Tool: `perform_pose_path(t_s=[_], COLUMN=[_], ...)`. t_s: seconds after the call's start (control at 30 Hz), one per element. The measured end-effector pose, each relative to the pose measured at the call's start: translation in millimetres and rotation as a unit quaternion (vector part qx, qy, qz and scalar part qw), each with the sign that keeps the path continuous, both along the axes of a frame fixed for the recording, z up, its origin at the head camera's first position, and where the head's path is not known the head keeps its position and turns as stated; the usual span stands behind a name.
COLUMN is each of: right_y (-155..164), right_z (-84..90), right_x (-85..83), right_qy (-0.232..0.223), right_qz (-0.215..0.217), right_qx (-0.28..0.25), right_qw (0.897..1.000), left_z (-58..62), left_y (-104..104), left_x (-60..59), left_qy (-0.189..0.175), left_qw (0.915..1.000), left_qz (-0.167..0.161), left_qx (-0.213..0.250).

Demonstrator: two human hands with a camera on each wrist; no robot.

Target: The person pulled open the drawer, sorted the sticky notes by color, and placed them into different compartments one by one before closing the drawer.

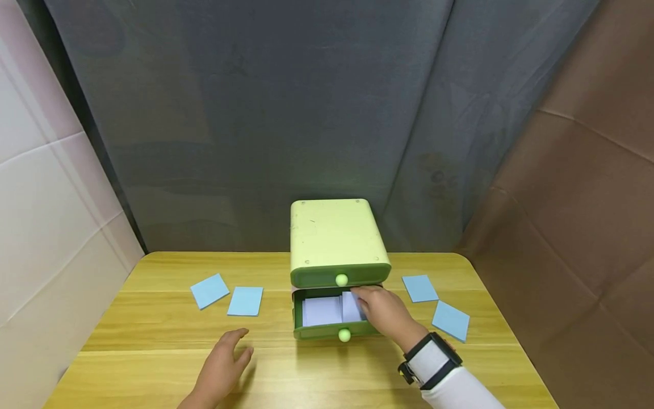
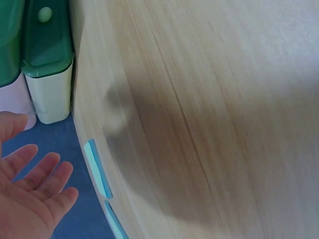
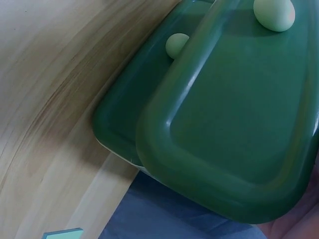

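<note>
A small green two-drawer cabinet (image 1: 334, 238) stands at the middle of the wooden table (image 1: 153, 341). Its top drawer (image 1: 341, 275) is closed. The lower drawer (image 1: 332, 332) is pulled out, with pale notes (image 1: 322, 311) lying inside. My right hand (image 1: 360, 298) reaches into the drawer's right side and pinches a blue note (image 1: 351, 307) there. My left hand (image 1: 240, 343) rests on the table left of the drawer, fingers straight and holding nothing. In the left wrist view the palm (image 2: 40, 174) is spread open. The right wrist view shows both green drawer fronts (image 3: 239, 124) with their round knobs.
Two blue notes (image 1: 209, 290) (image 1: 246, 300) lie on the table left of the cabinet, and two more (image 1: 419, 288) (image 1: 451, 320) on its right. A dark grey curtain (image 1: 255, 113) hangs right behind the table. A white wall (image 1: 41, 199) stands at the left.
</note>
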State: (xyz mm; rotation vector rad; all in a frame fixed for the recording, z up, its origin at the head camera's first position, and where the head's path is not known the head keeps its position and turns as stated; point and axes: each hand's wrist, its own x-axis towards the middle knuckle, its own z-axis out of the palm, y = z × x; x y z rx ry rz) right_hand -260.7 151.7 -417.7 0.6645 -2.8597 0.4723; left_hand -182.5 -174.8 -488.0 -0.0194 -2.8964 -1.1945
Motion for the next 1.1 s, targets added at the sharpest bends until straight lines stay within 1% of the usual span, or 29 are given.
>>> perform_pose_path(t_s=[0.27, 0.43, 0.53, 0.67, 0.77, 0.87, 1.1], right_y=[1, 2, 4, 7, 12, 18, 37], right_z=[-0.7, -0.9, -0.5, -0.5, -0.6, -0.3, -3.5], right_x=[0.3, 1.7, 3.2, 6.0, 9.7, 14.4, 24.8], right_qy=[-0.001, -0.012, -0.012, -0.02, -0.034, -0.035, 0.016], right_qz=[-0.003, -0.002, -0.001, -0.013, -0.033, -0.054, -0.092], right_qx=[-0.001, -0.004, -0.013, -0.04, -0.07, -0.103, -0.182], right_qw=[1.0, 1.0, 1.0, 0.999, 0.996, 0.993, 0.979], left_z=[2.3, 0.7, 2.2, 7.8, 13.4, 20.5, 38.1], left_y=[1, 1, 1, 2, 3, 4, 12], left_x=[-3.2, -5.7, -9.3, -18.4, -27.5, -37.4, -58.7], left_qy=[-0.005, 0.009, 0.019, 0.034, 0.038, 0.038, 0.048], left_qw=[1.0, 0.9999, 0.9997, 0.9989, 0.9986, 0.9986, 0.9981], left_qz=[-0.005, -0.004, -0.007, -0.017, -0.021, -0.023, -0.028], left_qx=[-0.007, -0.012, -0.014, -0.026, -0.03, -0.028, -0.028])
